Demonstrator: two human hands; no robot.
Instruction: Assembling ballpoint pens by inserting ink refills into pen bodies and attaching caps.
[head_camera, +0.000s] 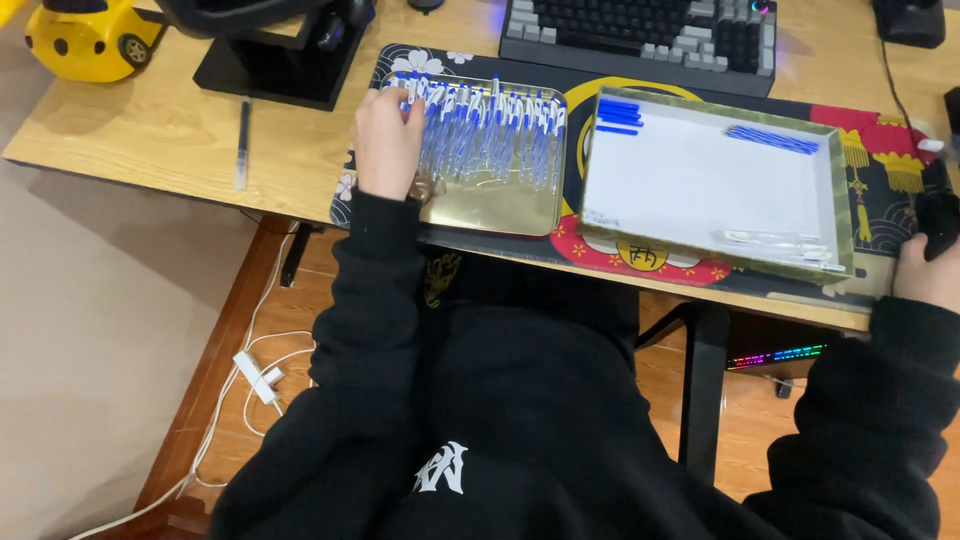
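Note:
My left hand (388, 140) rests on the left end of a gold tray (500, 210) packed with several blue-and-white pens (490, 130), its fingers curled onto the pens at the near left. Whether it grips one I cannot tell. My right hand (925, 272) sits at the desk's right front edge, fingers closed on a black object (938, 220), probably a computer mouse. Between the hands stands a white-bottomed box (700, 180) with gold-green walls, holding blue pen caps (772, 138) at its far right, blue pieces (618, 112) at its far left and clear pen parts (785, 240) at its near edge.
A patterned desk mat (880, 150) lies under tray and box. A grey keyboard (640, 35) sits behind them. A single pen (241, 142), a black monitor stand (280, 60) and a yellow toy car (90, 38) are at the left. Cables and a white plug (260, 378) lie on the floor.

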